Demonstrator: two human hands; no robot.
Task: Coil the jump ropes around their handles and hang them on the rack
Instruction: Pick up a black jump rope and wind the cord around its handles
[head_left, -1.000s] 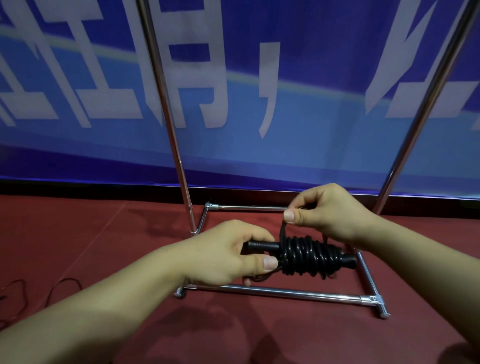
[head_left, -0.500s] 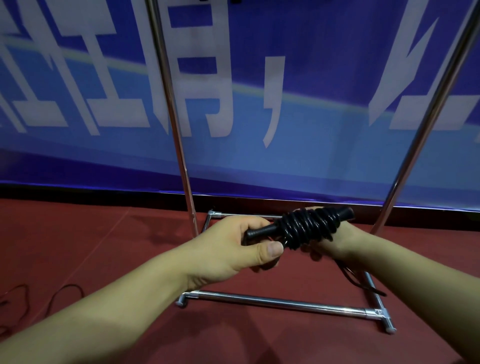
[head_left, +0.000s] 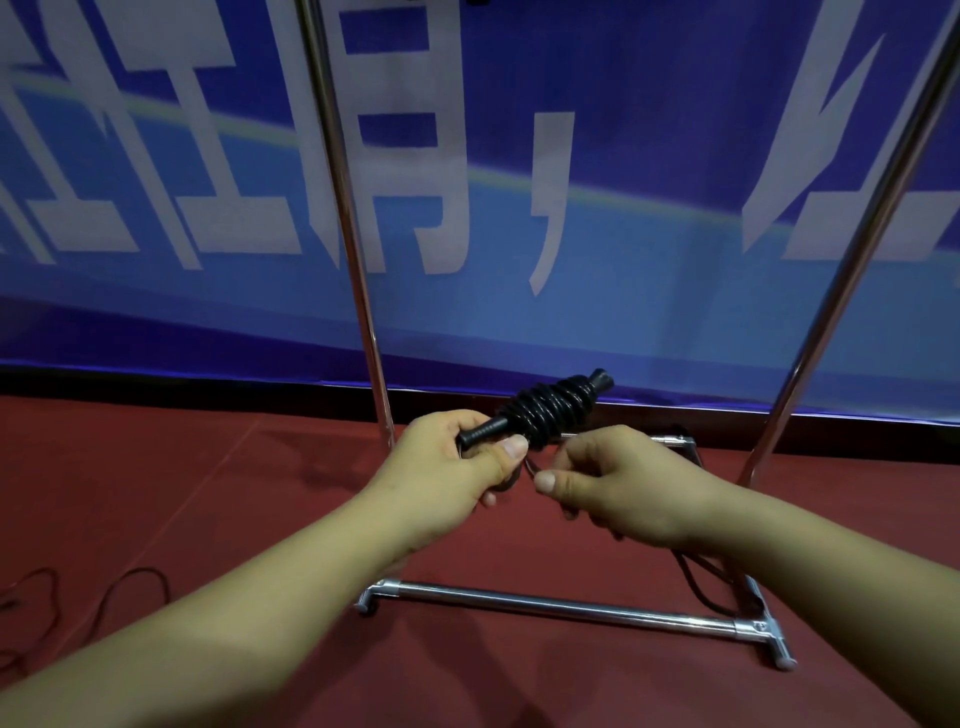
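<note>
Coil could spring loose before hanging
Left hand (head_left: 447, 467) grips the handles (head_left: 485, 430); right hand (head_left: 613, 480) pinches the rope tail (head_left: 531, 466), and slack there would unwind the coil (head_left: 550, 408)

A blue banner (head_left: 649, 234) with white characters is hung behind; thin dark cables (head_left: 124, 584) are lain on the red floor (head_left: 182, 493).
</note>
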